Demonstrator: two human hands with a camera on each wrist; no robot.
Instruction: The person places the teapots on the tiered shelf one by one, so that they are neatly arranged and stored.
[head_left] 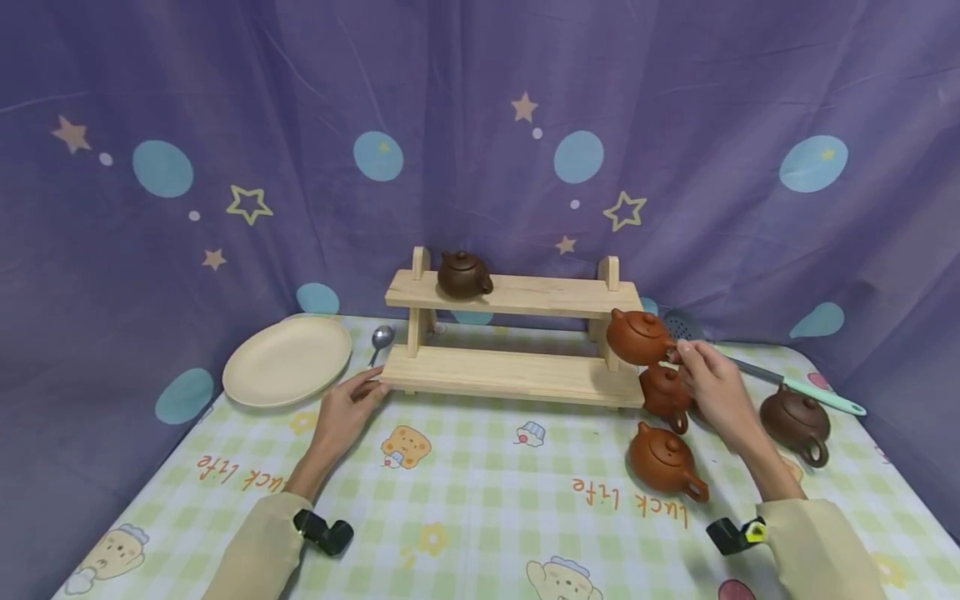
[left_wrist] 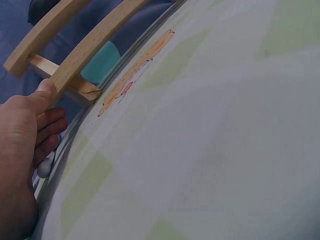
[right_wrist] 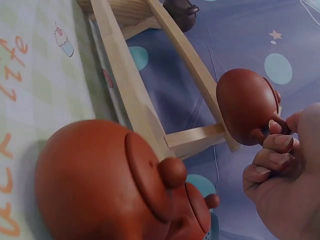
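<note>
My right hand (head_left: pixel 712 387) pinches the handle of a reddish-brown clay teapot (head_left: pixel 637 337), which hangs in the air by the right end of a two-tier wooden shelf (head_left: pixel 517 373). In the right wrist view the fingers (right_wrist: pixel 272 160) curl at the handle of that teapot. At the shelf's left end, my left hand (head_left: pixel 348 412) grips the lower board, thumb against its front edge and fingers curled below. A dark brown teapot (head_left: pixel 462 275) stands on the upper board, toward the left. Below the lifted teapot, two more reddish teapots (head_left: pixel 667 460) stand on the table.
Farther right stands another dark brown teapot (head_left: pixel 797 419). A slotted turner with a mint-green handle (head_left: pixel 823 395) lies behind it. On the left are a cream oval plate (head_left: pixel 288 360) and a metal spoon (head_left: pixel 382 337). A purple curtain (head_left: pixel 480 125) hangs behind the checked tablecloth (head_left: pixel 480 500).
</note>
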